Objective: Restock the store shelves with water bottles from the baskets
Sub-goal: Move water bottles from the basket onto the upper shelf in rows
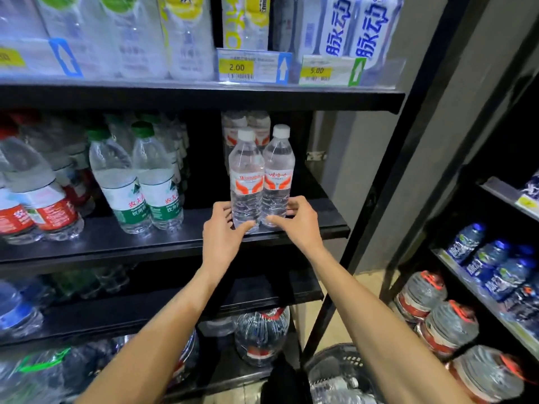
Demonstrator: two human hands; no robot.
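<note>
Centrally, the left bottle (pixel 246 158) and right bottle (pixel 279 157), clear plastic and full of water, are shown upright and touching at the front of a black shelf (pixel 116 243). Each is grasped low down, by the left hand (pixel 221 231) and right hand (pixel 297 225) respectively, fingers curled round the ribbed bases. White caps (pixel 246 135) and orange-red labels (pixel 247 182) are seen. They are judged weighty, thin-walled and slick; the ribbed base offers the surest hold. A dark mesh basket (pixel 329 363) is seen below.

Two bottles (pixel 261 182) side by side on shelf (pixel 175 237)
</note>
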